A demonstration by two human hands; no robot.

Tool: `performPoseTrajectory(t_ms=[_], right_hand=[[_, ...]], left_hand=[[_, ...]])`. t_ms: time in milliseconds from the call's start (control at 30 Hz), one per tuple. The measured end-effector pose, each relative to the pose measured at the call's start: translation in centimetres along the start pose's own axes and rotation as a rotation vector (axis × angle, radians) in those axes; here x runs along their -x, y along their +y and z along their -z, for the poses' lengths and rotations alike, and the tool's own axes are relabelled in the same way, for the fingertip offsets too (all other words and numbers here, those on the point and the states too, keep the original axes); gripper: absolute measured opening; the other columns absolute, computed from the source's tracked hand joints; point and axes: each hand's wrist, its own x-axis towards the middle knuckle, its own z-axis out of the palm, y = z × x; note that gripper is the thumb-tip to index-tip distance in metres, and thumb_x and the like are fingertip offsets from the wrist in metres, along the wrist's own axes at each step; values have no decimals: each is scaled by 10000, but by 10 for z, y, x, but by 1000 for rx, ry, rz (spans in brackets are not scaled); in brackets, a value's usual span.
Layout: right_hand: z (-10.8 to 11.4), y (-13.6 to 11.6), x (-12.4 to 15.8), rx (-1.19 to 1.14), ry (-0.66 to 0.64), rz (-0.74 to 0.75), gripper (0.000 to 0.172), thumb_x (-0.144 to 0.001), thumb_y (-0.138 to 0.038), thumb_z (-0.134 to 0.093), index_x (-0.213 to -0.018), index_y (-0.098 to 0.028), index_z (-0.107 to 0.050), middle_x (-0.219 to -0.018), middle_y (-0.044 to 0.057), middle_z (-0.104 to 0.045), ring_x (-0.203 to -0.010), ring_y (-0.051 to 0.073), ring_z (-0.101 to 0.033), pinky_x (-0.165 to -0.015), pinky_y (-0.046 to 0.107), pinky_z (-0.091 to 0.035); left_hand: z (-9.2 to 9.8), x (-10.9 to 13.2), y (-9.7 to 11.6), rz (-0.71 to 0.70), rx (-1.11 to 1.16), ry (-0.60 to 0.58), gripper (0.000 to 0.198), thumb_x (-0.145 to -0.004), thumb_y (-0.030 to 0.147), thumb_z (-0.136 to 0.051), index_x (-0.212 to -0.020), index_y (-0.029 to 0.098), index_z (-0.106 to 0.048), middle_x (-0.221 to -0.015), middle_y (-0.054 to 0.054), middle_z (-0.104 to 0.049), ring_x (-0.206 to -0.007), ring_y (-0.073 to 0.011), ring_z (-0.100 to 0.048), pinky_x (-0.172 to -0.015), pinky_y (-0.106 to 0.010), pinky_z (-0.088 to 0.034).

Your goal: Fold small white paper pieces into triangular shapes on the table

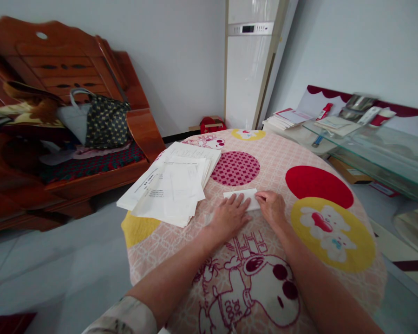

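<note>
A small white folded piece of paper [245, 194] lies on the table in front of me. My left hand [231, 214] rests flat over its left part, fingers spread and pressing down. At the paper's right end my right hand [272, 208] has thumb and forefinger pinched on the edge. To the left of my hands is a loose stack of printed and written sheets [174, 185], some of them askew. The patterned cloth [257, 287] with cartoon figures covers the round table beneath everything.
On the left stands a carved wooden sofa [76, 60] with bags [106, 120] on it. A glass-topped table [386, 144] at the right holds papers, a red bottle [324, 111] and metal containers [360, 103]. A tall white cabinet-like unit [247, 79] stands in the corner.
</note>
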Motion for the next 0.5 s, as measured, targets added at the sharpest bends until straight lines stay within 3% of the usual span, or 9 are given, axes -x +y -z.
performPoseTrajectory(t_ms=[167, 500], right_hand=[[-1, 1, 0, 6, 0, 3, 232, -858, -227, -572, -812, -184, -795, -844, 101, -764, -756, 209, -633, -708, 295, -427], [0, -1, 1, -3, 6, -11, 241, -856, -218, -562, -805, -183, -795, -835, 105, -759, -757, 215, -638, -697, 297, -425]], left_hand=[[-8, 3, 5, 23, -49, -51, 738, -962, 594, -502, -1565, 194, -359, -1643, -151, -300, -1513, -373, -287, -1202, -566, -296], [-12, 3, 4, 26, -50, -27, 756, -957, 607, -497, -1576, 201, -342, -1637, -159, -313, -1519, -371, -273, -1202, -561, -297]])
